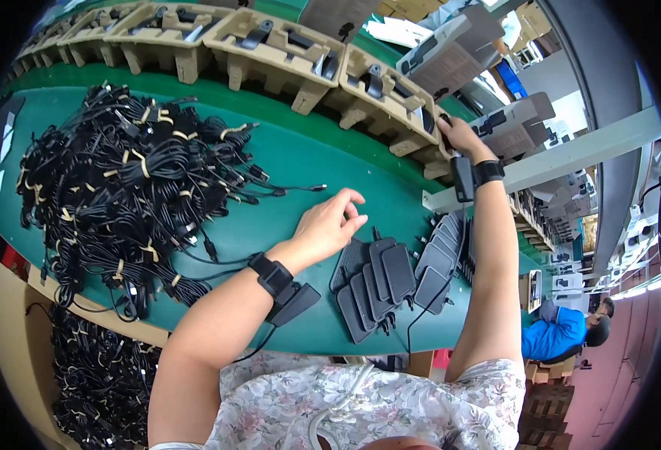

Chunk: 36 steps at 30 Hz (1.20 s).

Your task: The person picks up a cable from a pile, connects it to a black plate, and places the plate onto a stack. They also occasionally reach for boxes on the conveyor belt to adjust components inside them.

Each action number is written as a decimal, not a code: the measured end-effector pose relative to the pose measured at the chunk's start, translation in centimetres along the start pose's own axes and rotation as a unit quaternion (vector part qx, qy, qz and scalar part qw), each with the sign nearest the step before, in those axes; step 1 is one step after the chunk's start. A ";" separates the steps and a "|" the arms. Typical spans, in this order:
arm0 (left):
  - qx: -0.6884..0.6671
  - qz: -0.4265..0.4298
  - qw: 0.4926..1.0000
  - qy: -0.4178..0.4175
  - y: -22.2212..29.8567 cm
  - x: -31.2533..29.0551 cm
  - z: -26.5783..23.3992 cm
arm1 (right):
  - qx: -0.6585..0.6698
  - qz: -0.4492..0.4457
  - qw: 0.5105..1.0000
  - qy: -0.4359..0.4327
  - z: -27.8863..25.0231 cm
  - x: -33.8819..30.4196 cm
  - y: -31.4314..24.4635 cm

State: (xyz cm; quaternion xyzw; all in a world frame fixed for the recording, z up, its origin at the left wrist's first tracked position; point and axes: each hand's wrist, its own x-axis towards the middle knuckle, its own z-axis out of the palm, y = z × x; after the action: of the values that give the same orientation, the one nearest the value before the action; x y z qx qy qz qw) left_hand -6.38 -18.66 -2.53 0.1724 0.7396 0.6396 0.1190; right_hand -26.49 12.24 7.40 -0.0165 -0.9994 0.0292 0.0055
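My left hand (326, 226) is over the green table, between a cable pile and several flat black plates. Its fingers are loosely curled, with a gap to the thumb and nothing in it. My right hand (463, 136) reaches to the last brown moulded-pulp tray (390, 112) in the row. Its fingers are closed around a small dark thing (444, 124), mostly hidden. The black cables (120, 195), tied with tan bands, lie heaped on the left. The overlapping black plates (396, 271) lie between my forearms; more plates (437, 255) sit beside my right forearm.
The pulp trays, holding black parts, run along the table's far side. A pale metal bar (548, 159) crosses behind my right wrist. An open carton (15, 322) with more cables stands lower left. Grey printed boxes (450, 52) stand beyond. Someone in blue (555, 334) sits far right.
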 end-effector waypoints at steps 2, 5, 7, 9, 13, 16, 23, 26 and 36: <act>0.021 0.021 0.999 0.021 -0.1 0.1 -0.2 | 0.064 0.004 0.998 -0.013 0.5 0.3 0.9; 0.011 0.012 1.000 0.012 -0.1 0.1 0.0 | 0.047 0.012 0.992 0.119 2.1 1.6 2.7; -0.009 -0.005 1.000 0.012 -0.1 0.3 -0.4 | 0.106 0.034 0.981 0.157 2.5 1.9 2.5; -0.020 -0.012 1.000 0.011 -0.4 0.4 -0.7 | 0.114 0.029 0.980 0.158 2.8 1.3 1.8; -0.018 0.010 1.000 0.022 -1.1 0.7 -0.4 | 0.030 0.009 0.995 0.093 0.4 1.0 2.3; 0.024 0.049 0.998 0.036 -1.2 0.5 0.0 | 0.004 -0.008 0.998 0.060 0.5 3.2 4.3; 0.038 0.040 0.998 0.030 -0.7 0.4 0.0 | -0.001 -0.023 0.995 0.101 2.8 5.2 6.0; 0.017 0.011 1.000 0.012 -0.3 0.3 -0.1 | -0.029 -0.041 0.992 0.119 2.5 3.4 4.5; 0.001 0.005 1.000 0.003 -0.7 -0.3 -0.5 | -0.060 -0.151 0.985 0.054 1.3 -21.4 -6.2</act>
State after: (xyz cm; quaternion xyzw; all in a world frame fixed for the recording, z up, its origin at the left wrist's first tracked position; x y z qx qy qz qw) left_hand -6.37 -19.35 -3.13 0.1746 0.7395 0.6403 0.1130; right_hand -5.33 5.27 6.23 0.1330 -0.9886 -0.0332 0.0628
